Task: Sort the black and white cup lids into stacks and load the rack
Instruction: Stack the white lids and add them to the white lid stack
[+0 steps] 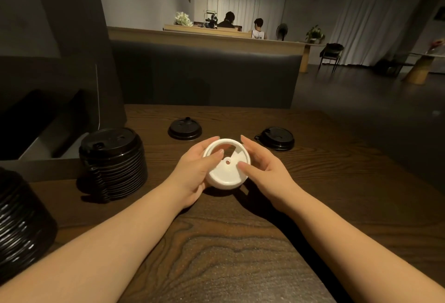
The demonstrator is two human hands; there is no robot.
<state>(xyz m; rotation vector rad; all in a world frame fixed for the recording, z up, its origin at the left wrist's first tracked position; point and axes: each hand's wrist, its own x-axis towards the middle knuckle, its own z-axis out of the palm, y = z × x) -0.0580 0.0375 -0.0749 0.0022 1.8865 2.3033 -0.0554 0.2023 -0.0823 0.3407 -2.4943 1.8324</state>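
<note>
Both my hands hold a short stack of white lids (225,175) just above the middle of the wooden table (240,254). My left hand (195,172) grips its left side with the thumb on top. My right hand (262,170) grips its right side, thumb on the top lid. Behind it lie two single black lids, one at the centre (185,129) and one at the right (277,138). A tall stack of black lids (113,163) stands at the left, and another black stack (21,225) sits at the near left edge.
A dark rack or tray (48,129) lies off the table's left side beside a dark pillar. A dark sofa back (204,76) runs behind the table. Two people sit at a far counter.
</note>
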